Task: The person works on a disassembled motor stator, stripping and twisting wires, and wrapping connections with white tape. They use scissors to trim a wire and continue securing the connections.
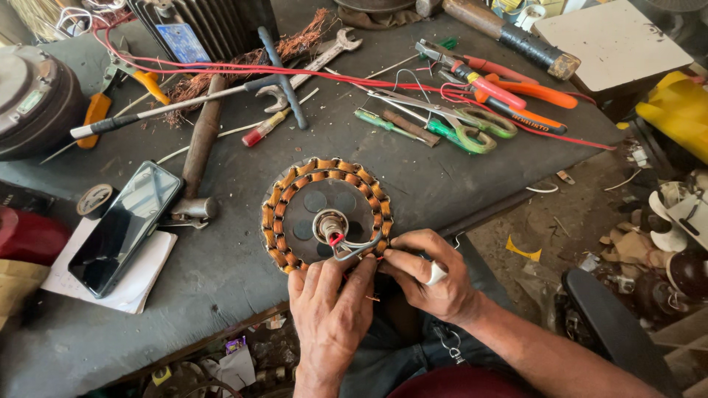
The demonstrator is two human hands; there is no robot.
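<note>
1. My left hand [330,309] pinches the grey leads [359,249] at the stator [327,214] rim's 6 o'clock; a tug could strain them.
2. My right hand [426,274] grips them too (fingertips hidden); slipping could nick the copper windings [274,217].

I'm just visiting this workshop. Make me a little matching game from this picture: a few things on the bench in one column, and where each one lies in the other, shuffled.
Things:
1. wound stator ring
2. phone
3. green-handled scissors
4. hammer

Places:
A. on a white pad at the bench's left
B. right of the spanner, by the orange pliers
C. at both hands' fingertips
D. between phone and stator ring

Pairs: 1-C, 2-A, 3-B, 4-D
</note>
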